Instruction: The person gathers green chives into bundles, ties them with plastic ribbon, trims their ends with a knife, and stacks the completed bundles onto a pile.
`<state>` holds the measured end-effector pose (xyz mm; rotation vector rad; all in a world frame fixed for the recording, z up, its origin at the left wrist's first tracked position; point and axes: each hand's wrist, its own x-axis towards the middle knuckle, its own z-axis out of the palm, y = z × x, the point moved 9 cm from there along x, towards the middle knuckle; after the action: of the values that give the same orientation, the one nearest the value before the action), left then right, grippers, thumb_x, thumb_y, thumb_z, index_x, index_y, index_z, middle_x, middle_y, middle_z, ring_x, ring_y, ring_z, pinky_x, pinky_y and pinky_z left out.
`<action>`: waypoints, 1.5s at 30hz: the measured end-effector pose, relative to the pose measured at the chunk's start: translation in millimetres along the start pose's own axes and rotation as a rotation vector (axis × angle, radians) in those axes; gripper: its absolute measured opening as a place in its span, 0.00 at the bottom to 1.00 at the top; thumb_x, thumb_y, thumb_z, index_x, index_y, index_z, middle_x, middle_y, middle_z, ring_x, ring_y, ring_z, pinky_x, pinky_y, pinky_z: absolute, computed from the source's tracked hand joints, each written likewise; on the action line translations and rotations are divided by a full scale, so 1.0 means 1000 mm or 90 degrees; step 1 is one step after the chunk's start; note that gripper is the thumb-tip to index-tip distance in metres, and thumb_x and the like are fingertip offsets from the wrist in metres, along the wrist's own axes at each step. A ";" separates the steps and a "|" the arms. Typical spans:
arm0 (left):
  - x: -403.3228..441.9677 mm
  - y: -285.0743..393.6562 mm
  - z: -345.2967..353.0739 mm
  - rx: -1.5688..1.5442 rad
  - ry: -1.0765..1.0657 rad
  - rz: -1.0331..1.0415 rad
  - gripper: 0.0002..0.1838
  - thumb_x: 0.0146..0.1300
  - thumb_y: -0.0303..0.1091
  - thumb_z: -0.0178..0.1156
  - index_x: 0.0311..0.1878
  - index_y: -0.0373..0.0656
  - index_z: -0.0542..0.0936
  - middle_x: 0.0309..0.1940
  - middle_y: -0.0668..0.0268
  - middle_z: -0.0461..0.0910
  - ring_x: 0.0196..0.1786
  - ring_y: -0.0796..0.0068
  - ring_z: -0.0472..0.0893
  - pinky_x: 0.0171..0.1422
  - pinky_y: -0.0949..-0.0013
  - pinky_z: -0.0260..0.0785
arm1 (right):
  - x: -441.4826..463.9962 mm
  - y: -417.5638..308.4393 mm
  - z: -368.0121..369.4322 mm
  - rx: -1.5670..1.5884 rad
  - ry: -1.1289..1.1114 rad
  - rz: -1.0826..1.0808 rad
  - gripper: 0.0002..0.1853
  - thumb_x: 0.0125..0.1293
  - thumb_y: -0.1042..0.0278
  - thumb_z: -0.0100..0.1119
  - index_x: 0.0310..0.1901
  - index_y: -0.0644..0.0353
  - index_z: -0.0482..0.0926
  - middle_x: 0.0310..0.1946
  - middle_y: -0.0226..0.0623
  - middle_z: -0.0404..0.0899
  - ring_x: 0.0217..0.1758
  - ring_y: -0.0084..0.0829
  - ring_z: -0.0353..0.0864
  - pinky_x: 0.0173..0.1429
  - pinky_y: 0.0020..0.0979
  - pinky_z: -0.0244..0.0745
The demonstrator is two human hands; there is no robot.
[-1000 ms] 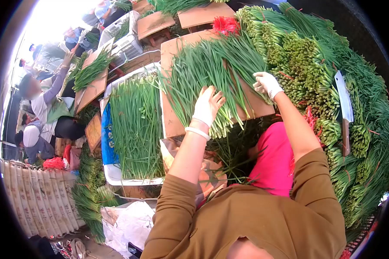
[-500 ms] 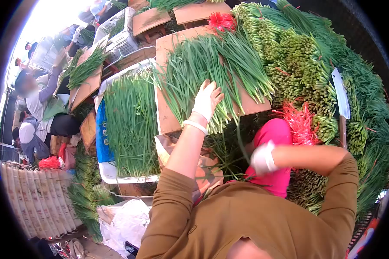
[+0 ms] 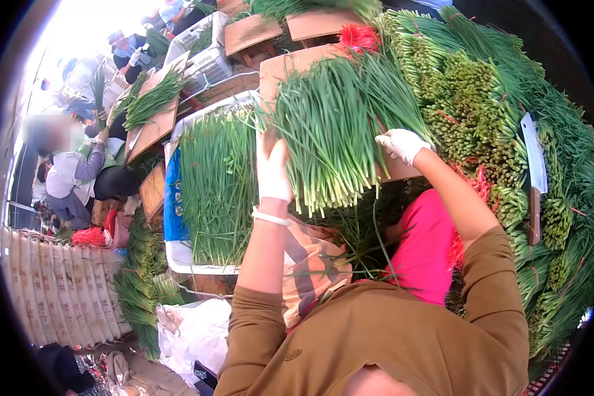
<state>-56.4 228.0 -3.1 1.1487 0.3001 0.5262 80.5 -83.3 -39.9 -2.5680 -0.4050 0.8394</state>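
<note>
A wide layer of garlic chives lies on a tan board, pale stem ends toward me. My left hand, in a white glove, stands open along the layer's left side, fingers stretched away from me. At the right side, near the stems, is my right hand, also gloved, with its fingers curled together. Whether anything is pinched in it I cannot make out. One loose chive leaf dangles below the board's front edge.
On the left, a white crate holds more chives. Tied bundles are heaped on the right, with a cleaver lying on them. Red ties sit at the board's far edge. Another person works at far left.
My left hand has moved from on top of the chives to their left side. My right hand has risen from near my lap to their right side. The stem ends look more gathered.
</note>
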 end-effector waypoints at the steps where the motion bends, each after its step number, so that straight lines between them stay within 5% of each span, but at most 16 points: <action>1: -0.013 0.009 -0.016 0.094 0.068 -0.020 0.34 0.65 0.32 0.55 0.72 0.35 0.55 0.69 0.55 0.61 0.70 0.64 0.62 0.73 0.64 0.52 | 0.010 -0.005 0.004 0.050 0.045 -0.026 0.31 0.66 0.38 0.44 0.39 0.64 0.79 0.46 0.50 0.80 0.48 0.44 0.80 0.52 0.42 0.73; 3: -0.013 -0.041 -0.079 0.299 0.138 -0.185 0.42 0.62 0.52 0.55 0.72 0.35 0.55 0.71 0.51 0.58 0.72 0.57 0.59 0.74 0.63 0.50 | 0.017 -0.024 0.020 0.097 0.114 -0.062 0.33 0.65 0.36 0.44 0.44 0.66 0.78 0.51 0.54 0.77 0.54 0.46 0.77 0.58 0.42 0.69; 5: -0.017 -0.057 -0.083 0.487 0.093 -0.182 0.43 0.61 0.56 0.53 0.72 0.36 0.55 0.71 0.49 0.58 0.73 0.55 0.59 0.74 0.63 0.50 | -0.010 -0.076 0.028 0.035 0.135 -0.063 0.37 0.64 0.34 0.44 0.50 0.67 0.76 0.55 0.57 0.74 0.60 0.48 0.73 0.64 0.42 0.65; 8: -0.030 -0.040 -0.044 0.483 0.028 -0.177 0.44 0.62 0.56 0.54 0.72 0.36 0.54 0.70 0.48 0.58 0.73 0.55 0.59 0.74 0.64 0.48 | 0.010 -0.081 0.048 0.088 0.058 -0.110 0.39 0.63 0.32 0.44 0.52 0.68 0.75 0.55 0.56 0.74 0.60 0.50 0.72 0.64 0.42 0.64; 12: -0.017 -0.052 -0.061 0.144 0.086 -0.245 0.42 0.64 0.54 0.55 0.73 0.38 0.53 0.66 0.55 0.64 0.63 0.61 0.69 0.65 0.60 0.63 | 0.048 -0.037 0.040 0.324 0.059 -0.068 0.40 0.62 0.32 0.48 0.55 0.68 0.74 0.53 0.52 0.76 0.56 0.49 0.75 0.60 0.43 0.68; 15: 0.012 -0.066 -0.082 0.253 0.071 -0.267 0.40 0.63 0.57 0.54 0.70 0.39 0.59 0.58 0.57 0.73 0.58 0.63 0.73 0.62 0.60 0.65 | 0.073 -0.029 0.048 0.517 0.073 -0.015 0.43 0.59 0.30 0.54 0.56 0.69 0.72 0.52 0.47 0.77 0.52 0.41 0.78 0.53 0.40 0.70; 18: 0.021 -0.063 -0.047 0.438 0.010 -0.302 0.42 0.61 0.61 0.53 0.69 0.37 0.60 0.62 0.55 0.70 0.64 0.60 0.69 0.68 0.62 0.58 | 0.083 -0.062 0.062 0.521 0.039 -0.031 0.45 0.57 0.29 0.54 0.54 0.73 0.74 0.52 0.50 0.78 0.54 0.37 0.77 0.57 0.37 0.69; 19: 0.016 -0.065 -0.026 0.386 -0.016 -0.312 0.52 0.57 0.65 0.56 0.70 0.31 0.55 0.67 0.43 0.63 0.69 0.52 0.64 0.72 0.61 0.54 | 0.052 -0.090 0.044 0.471 0.141 -0.042 0.43 0.56 0.33 0.59 0.52 0.74 0.76 0.48 0.49 0.80 0.52 0.37 0.78 0.56 0.35 0.71; 21: 0.028 -0.092 -0.017 0.477 -0.080 -0.270 0.37 0.62 0.57 0.55 0.66 0.38 0.66 0.62 0.57 0.71 0.63 0.62 0.69 0.69 0.63 0.57 | 0.049 -0.111 0.061 0.539 0.058 -0.042 0.37 0.56 0.41 0.65 0.52 0.71 0.76 0.45 0.45 0.82 0.47 0.35 0.81 0.52 0.35 0.74; 24: -0.018 -0.073 0.029 0.114 -0.213 -0.433 0.29 0.66 0.49 0.57 0.64 0.40 0.69 0.56 0.64 0.76 0.55 0.71 0.75 0.62 0.65 0.65 | 0.026 -0.112 0.085 0.742 -0.168 -0.031 0.27 0.59 0.51 0.66 0.52 0.64 0.78 0.43 0.39 0.83 0.42 0.30 0.83 0.50 0.32 0.78; 25: -0.020 -0.073 0.030 0.117 -0.236 -0.395 0.29 0.66 0.48 0.57 0.64 0.40 0.68 0.54 0.65 0.76 0.53 0.71 0.75 0.61 0.65 0.66 | 0.016 -0.112 0.095 0.801 -0.218 -0.018 0.26 0.60 0.54 0.66 0.53 0.63 0.77 0.44 0.38 0.82 0.43 0.30 0.82 0.50 0.32 0.78; 32: -0.051 -0.050 0.047 0.046 -0.206 -0.308 0.32 0.65 0.48 0.59 0.66 0.40 0.66 0.58 0.64 0.73 0.58 0.72 0.72 0.62 0.66 0.65 | -0.019 -0.113 0.094 0.899 -0.136 -0.161 0.24 0.63 0.59 0.64 0.57 0.61 0.73 0.47 0.32 0.79 0.46 0.26 0.78 0.51 0.31 0.76; 37: -0.035 0.021 0.086 0.048 -0.322 -0.089 0.38 0.60 0.50 0.64 0.67 0.40 0.63 0.58 0.64 0.72 0.60 0.72 0.71 0.65 0.65 0.63 | -0.071 -0.163 -0.009 0.737 -0.023 -0.382 0.29 0.59 0.62 0.68 0.59 0.63 0.70 0.47 0.32 0.78 0.48 0.24 0.76 0.55 0.29 0.73; 39: -0.033 0.082 0.119 -0.012 -0.360 -0.024 0.39 0.55 0.47 0.70 0.65 0.39 0.65 0.55 0.65 0.73 0.57 0.72 0.72 0.63 0.67 0.64 | -0.095 -0.187 -0.056 0.673 0.044 -0.449 0.40 0.55 0.60 0.72 0.65 0.64 0.62 0.51 0.32 0.76 0.51 0.23 0.75 0.60 0.29 0.70; 45: -0.016 0.121 0.135 -0.015 -0.409 -0.028 0.41 0.47 0.34 0.75 0.64 0.39 0.65 0.54 0.65 0.75 0.55 0.72 0.74 0.62 0.68 0.66 | -0.111 -0.202 -0.088 0.657 -0.015 -0.444 0.34 0.52 0.74 0.71 0.61 0.62 0.67 0.50 0.33 0.77 0.50 0.24 0.77 0.56 0.30 0.74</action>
<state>-33.4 150.6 160.3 1.2231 -0.2354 0.1014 19.3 24.8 172.9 -1.3294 -0.6112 0.5740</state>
